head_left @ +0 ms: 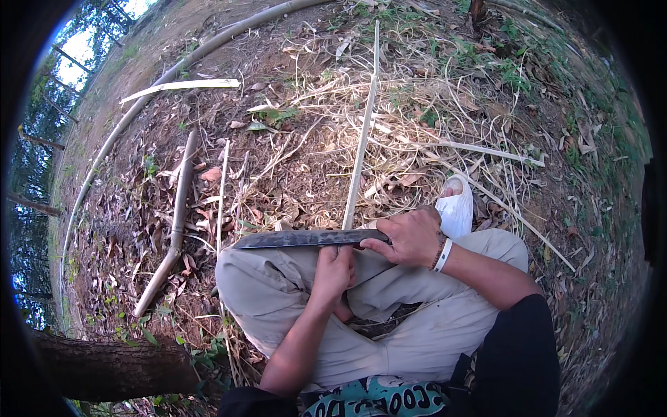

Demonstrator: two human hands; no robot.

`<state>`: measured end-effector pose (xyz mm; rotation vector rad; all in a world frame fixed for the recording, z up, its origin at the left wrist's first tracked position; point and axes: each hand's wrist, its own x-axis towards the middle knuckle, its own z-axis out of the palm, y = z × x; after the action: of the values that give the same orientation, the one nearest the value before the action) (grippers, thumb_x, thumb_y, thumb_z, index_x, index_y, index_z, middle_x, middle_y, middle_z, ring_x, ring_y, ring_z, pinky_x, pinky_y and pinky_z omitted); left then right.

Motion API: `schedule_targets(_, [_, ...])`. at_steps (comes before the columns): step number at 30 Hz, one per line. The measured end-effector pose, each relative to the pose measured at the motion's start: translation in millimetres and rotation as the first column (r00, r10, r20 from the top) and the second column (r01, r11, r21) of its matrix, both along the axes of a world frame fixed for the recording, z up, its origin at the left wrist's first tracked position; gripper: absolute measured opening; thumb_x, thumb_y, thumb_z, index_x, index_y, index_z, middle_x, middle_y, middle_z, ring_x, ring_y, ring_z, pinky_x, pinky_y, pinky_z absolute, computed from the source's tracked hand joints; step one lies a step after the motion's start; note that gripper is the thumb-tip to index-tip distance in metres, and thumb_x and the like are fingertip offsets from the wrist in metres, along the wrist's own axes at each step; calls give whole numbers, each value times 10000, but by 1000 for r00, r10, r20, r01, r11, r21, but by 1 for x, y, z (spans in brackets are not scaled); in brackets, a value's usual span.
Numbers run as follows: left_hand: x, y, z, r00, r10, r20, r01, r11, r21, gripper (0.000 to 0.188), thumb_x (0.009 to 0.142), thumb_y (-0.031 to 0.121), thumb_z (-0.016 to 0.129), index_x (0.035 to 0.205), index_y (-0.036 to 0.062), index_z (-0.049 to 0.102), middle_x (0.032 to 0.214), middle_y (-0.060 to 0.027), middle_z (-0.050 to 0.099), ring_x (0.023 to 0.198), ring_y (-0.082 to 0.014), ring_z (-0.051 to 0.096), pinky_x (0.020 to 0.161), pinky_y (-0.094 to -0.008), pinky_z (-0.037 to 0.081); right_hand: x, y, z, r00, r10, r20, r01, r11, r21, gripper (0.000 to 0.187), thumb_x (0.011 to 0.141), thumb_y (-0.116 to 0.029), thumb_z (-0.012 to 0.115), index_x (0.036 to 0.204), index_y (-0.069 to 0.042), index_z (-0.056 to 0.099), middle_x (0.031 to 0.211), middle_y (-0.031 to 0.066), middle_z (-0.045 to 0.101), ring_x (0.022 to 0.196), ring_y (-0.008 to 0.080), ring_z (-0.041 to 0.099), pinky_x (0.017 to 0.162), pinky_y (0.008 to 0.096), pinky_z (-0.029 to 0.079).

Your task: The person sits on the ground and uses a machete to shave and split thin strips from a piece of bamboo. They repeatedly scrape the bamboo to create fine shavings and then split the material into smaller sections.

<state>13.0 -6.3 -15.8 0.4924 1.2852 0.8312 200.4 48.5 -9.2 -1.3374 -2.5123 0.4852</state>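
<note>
Splitting looks underway mid-frame: my right hand (411, 238) grips the machete (306, 239), left hand (333, 270) clasps the bamboo strip (361, 146), so I'd next steady the blade.

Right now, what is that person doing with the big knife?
A person sits on the ground with legs folded. The right hand grips the handle of a long dark knife, held flat across the knees. The left hand holds a thin bamboo strip against the blade. Pale shavings and dry leaves lie around.
</note>
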Motion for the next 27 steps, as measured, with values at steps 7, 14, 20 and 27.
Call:
schedule_targets(7, [-15,4,9,874,165,457,-113,984,-139,200,1001,175,392,866,62,486,605,25,333,445,-51,270,375,-205,210,0,2,1,999,-11,-35,10,1000,-19,597,901,-623,535,676,-74,601,567,123,606,500,311,619,478,438,467])
schedule_targets(14, [-11,5,11,942,88,323,-68,995,-72,200,1003,182,403,987,25,525,656,12,383,467,-52,317,382,-191,249,-3,0,1,995,-1,-97,4,999,35,571,884,-613,567,659,-89,584,567,102,597,494,300,603,467,430,438])
schedule_targets(20, [-11,0,3,951,76,301,-61,996,-58,125,1001,142,431,930,59,492,630,35,358,452,-39,292,374,-196,236,-7,-1,-1,999,-8,-39,9,1000,28,572,881,-618,568,662,-90,580,554,105,588,492,301,603,464,432,430])
schedule_targets(27, [-12,-1,6,956,44,290,-38,999,-26,162,1022,208,431,910,93,457,585,62,300,416,-34,232,354,-208,204,0,11,-19,999,12,-43,-11,999,44,565,899,-598,549,682,-77,582,580,138,610,540,346,624,500,447,466])
